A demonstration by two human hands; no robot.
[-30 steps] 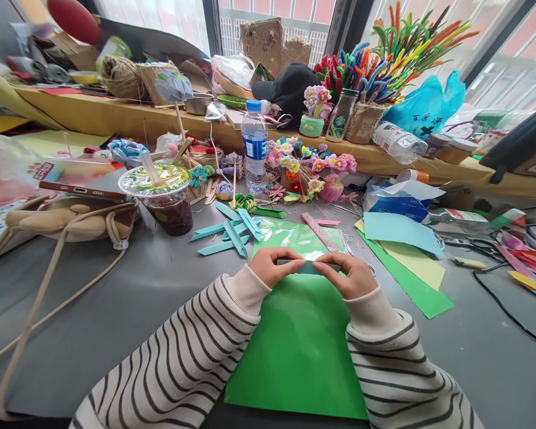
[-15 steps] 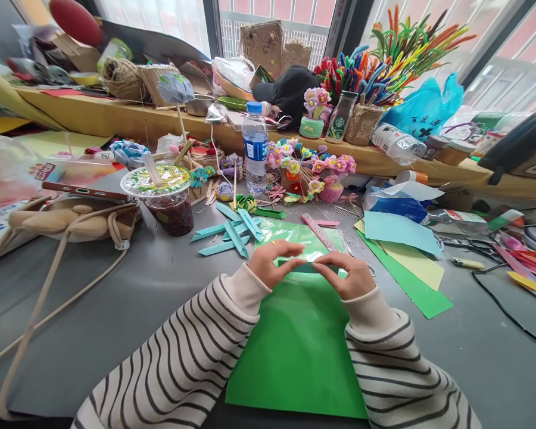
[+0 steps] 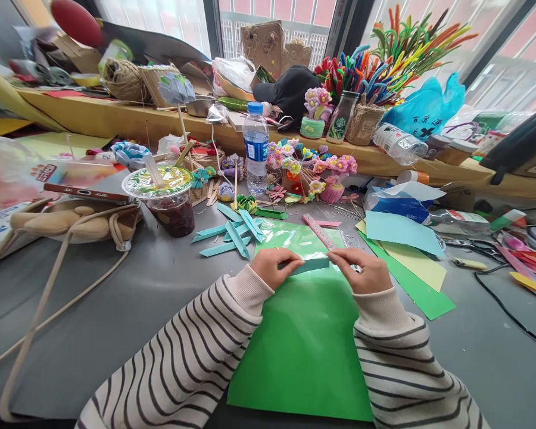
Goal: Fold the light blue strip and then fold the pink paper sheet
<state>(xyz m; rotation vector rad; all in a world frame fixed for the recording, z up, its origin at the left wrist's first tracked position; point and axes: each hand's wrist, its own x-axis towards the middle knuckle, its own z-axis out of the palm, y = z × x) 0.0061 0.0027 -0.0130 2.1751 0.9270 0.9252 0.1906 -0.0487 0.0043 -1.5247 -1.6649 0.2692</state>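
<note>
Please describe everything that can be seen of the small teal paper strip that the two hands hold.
The teal paper strip is a narrow, folded piece of thin coloured paper, a dull blue-green with a darker shaded underside. It lies roughly level, its long side running left to right, just above the far edge of the large green paper sheet. The left hand pinches its left end and the right hand pinches its right end, so only the middle shows. Whether it rests on the sheet cannot be told.
</note>
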